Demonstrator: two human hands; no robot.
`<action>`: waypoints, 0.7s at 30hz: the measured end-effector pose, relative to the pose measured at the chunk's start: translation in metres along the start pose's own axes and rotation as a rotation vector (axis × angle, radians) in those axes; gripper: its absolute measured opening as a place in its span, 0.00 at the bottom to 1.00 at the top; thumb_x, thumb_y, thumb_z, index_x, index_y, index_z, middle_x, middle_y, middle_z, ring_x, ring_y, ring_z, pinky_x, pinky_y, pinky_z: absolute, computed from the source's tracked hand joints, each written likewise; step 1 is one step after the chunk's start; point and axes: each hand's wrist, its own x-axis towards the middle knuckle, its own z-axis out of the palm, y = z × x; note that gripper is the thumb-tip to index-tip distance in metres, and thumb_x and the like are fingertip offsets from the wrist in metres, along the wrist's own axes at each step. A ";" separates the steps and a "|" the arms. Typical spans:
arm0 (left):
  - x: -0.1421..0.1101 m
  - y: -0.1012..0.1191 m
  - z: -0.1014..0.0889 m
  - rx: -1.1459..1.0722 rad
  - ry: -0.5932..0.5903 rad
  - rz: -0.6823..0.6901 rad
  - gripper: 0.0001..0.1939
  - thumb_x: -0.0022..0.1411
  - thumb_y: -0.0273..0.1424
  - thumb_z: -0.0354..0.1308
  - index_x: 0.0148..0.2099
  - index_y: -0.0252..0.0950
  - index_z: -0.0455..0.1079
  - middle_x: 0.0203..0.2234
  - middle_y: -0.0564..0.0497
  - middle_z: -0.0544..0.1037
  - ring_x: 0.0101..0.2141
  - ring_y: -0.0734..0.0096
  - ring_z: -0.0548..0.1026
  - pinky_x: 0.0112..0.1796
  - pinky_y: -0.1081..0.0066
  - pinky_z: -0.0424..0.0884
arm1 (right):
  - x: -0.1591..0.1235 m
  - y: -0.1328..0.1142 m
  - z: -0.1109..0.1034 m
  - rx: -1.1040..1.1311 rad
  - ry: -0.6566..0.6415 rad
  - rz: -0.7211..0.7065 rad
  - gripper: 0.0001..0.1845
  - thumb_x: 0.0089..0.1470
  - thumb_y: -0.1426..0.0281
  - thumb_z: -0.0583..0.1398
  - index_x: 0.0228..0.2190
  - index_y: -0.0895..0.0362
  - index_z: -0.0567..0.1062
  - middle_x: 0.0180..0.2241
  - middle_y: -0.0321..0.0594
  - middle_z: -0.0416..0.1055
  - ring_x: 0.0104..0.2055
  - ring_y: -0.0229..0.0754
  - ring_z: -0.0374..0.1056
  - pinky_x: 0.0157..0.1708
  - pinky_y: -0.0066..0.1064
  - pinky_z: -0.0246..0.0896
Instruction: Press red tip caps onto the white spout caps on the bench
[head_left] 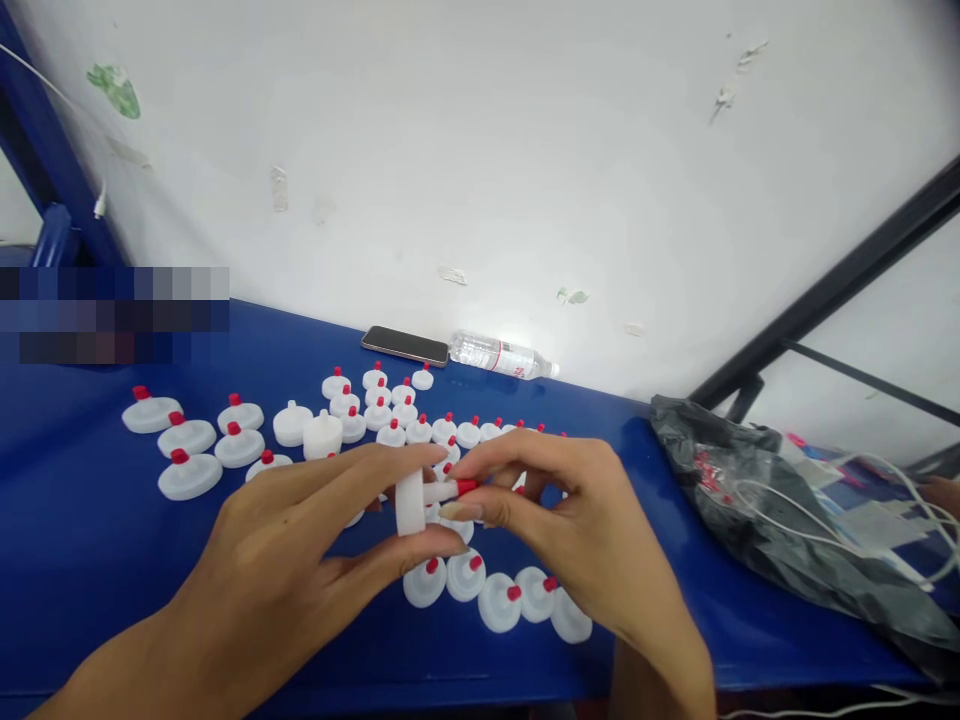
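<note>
My left hand [300, 540] pinches a white round plastic disc [409, 503] on its edge, held upright above the blue table [75, 520]. The disc's white stem points right and ends in a small red cap [465, 487]. My right hand [570, 520] pinches that red cap between thumb and fingers. Below both hands lies a row of several white discs with red caps [495, 595]. More capped discs [405, 415] are spread behind the hands.
Larger white discs with red caps [187, 450] lie at the left. A phone [405, 345] and a lying water bottle [502, 356] rest against the white wall. A black plastic bag [750, 500] with white cables sits at the right. Another person's fingertip [946, 492] shows at the right edge.
</note>
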 end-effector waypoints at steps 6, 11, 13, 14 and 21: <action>0.006 0.004 0.000 0.025 0.033 0.048 0.18 0.83 0.52 0.55 0.62 0.48 0.72 0.44 0.58 0.91 0.39 0.73 0.90 0.47 0.79 0.85 | -0.004 0.002 0.004 -0.126 -0.151 -0.110 0.18 0.79 0.66 0.63 0.32 0.53 0.78 0.26 0.29 0.74 0.27 0.34 0.66 0.32 0.28 0.57; 0.005 0.003 -0.002 -0.036 -0.006 0.095 0.16 0.85 0.49 0.52 0.64 0.49 0.71 0.48 0.59 0.91 0.45 0.74 0.90 0.53 0.81 0.83 | -0.006 0.003 0.002 -0.103 -0.231 -0.095 0.20 0.79 0.68 0.61 0.30 0.53 0.71 0.26 0.29 0.70 0.28 0.35 0.65 0.32 0.30 0.55; 0.004 0.003 -0.002 -0.053 -0.007 0.086 0.17 0.84 0.48 0.53 0.66 0.51 0.72 0.49 0.58 0.91 0.47 0.72 0.90 0.53 0.79 0.84 | -0.007 0.003 0.001 -0.097 -0.242 -0.115 0.18 0.77 0.72 0.60 0.30 0.53 0.70 0.27 0.29 0.69 0.28 0.35 0.63 0.32 0.30 0.54; 0.003 0.004 -0.001 -0.063 -0.013 0.071 0.18 0.83 0.49 0.56 0.66 0.52 0.74 0.50 0.58 0.91 0.48 0.70 0.90 0.52 0.77 0.85 | -0.008 0.003 0.000 -0.090 -0.239 -0.126 0.17 0.76 0.74 0.60 0.31 0.53 0.70 0.27 0.29 0.69 0.28 0.35 0.62 0.31 0.29 0.54; -0.006 0.007 0.006 -0.013 -0.107 -0.099 0.28 0.71 0.57 0.65 0.66 0.52 0.79 0.48 0.52 0.90 0.57 0.53 0.87 0.53 0.62 0.88 | -0.008 0.003 0.002 -0.102 -0.235 -0.157 0.18 0.71 0.79 0.60 0.30 0.52 0.63 0.25 0.26 0.59 0.26 0.33 0.54 0.30 0.27 0.49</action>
